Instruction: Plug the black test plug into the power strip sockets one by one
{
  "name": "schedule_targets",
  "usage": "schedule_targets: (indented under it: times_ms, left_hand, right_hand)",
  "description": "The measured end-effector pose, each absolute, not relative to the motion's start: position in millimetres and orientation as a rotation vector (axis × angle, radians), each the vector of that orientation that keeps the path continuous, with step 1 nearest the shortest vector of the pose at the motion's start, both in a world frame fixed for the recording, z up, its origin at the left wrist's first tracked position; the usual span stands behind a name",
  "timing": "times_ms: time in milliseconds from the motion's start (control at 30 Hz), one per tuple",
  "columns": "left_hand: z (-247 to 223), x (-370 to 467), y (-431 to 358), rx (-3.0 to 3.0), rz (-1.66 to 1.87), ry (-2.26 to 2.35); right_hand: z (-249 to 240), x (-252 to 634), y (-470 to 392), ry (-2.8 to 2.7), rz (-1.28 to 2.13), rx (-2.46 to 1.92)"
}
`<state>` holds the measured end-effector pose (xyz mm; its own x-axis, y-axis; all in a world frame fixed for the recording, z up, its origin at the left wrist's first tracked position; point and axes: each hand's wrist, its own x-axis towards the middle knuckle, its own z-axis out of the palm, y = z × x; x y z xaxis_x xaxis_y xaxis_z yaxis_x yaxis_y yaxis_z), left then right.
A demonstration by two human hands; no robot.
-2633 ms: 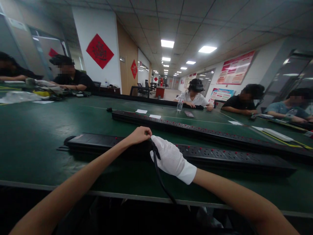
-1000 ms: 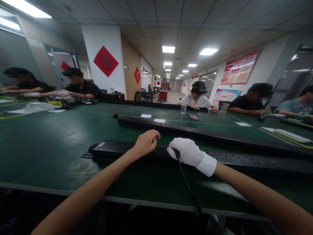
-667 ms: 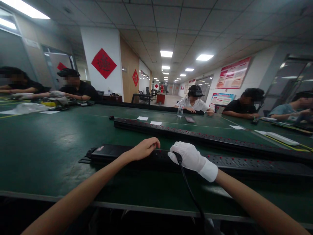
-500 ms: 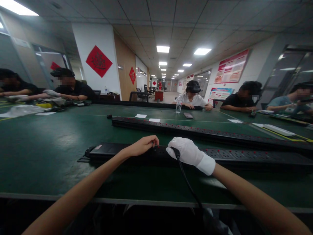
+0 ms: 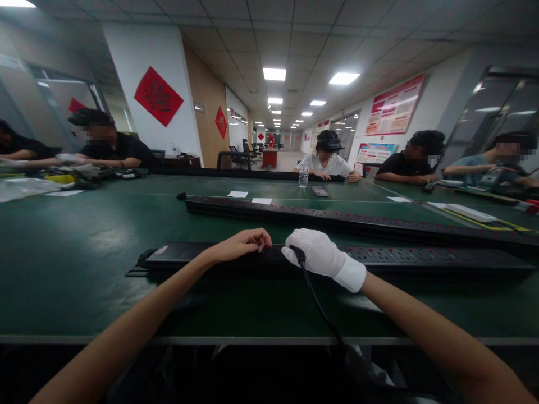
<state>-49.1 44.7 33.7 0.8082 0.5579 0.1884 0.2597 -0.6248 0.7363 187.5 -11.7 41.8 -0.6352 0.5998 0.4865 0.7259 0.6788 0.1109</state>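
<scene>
A long black power strip (image 5: 421,258) with red switches lies across the green table in front of me. My left hand (image 5: 248,244), bare, rests on its left half with fingers curled down at the sockets; whether anything is between the fingertips is too small to tell. My right hand (image 5: 315,255), in a white dotted glove, is closed round a black plug (image 5: 298,254) over the middle of the strip. From the plug a black cable (image 5: 318,303) runs down past the table's front edge. The plug's front end is hidden by the glove.
Behind lies a second long black strip (image 5: 320,217) with red switches. Farther back are a water bottle (image 5: 303,178), paper slips (image 5: 261,201) and a white strip (image 5: 469,212). Several people sit around the table (image 5: 84,269); a plastic bag (image 5: 25,189) lies at the left.
The whole view has shifted slightly. My left fingertips have turned a little over the strip. My right hand still grips the plug at nearly the same place.
</scene>
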Motion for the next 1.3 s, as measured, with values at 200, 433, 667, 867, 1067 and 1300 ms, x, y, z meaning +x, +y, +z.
schedule_targets:
  times_ms: [200, 433, 667, 867, 1067, 1300]
  left_hand:
    - [34.8, -50.5, 44.9, 2.305, 0.477, 0.595]
    - [34.7, -49.9, 46.7, 2.278, 0.467, 0.616]
    - [34.9, -49.4, 46.5, 2.271, 0.479, 0.596]
    - [35.6, -48.7, 47.3, 2.234, 0.49, 0.643]
    - [35.7, -48.9, 47.0, 2.229, 0.536, 0.606]
    - [35.4, -49.3, 49.2, 2.216, 0.515, 0.623]
  right_hand:
    - [40.4, 187.5, -10.8, -2.462, -0.447, -1.048]
    - [41.1, 187.2, -12.5, -2.471, -0.439, -1.059]
    - [38.5, 187.4, -12.2, -2.441, -0.42, -1.062]
    - [39.9, 187.5, -12.5, -2.449, -0.41, -1.051]
    - [40.0, 187.2, -11.9, -2.444, -0.396, -1.04]
    - [40.6, 186.8, -12.8, -2.444, -0.405, -1.038]
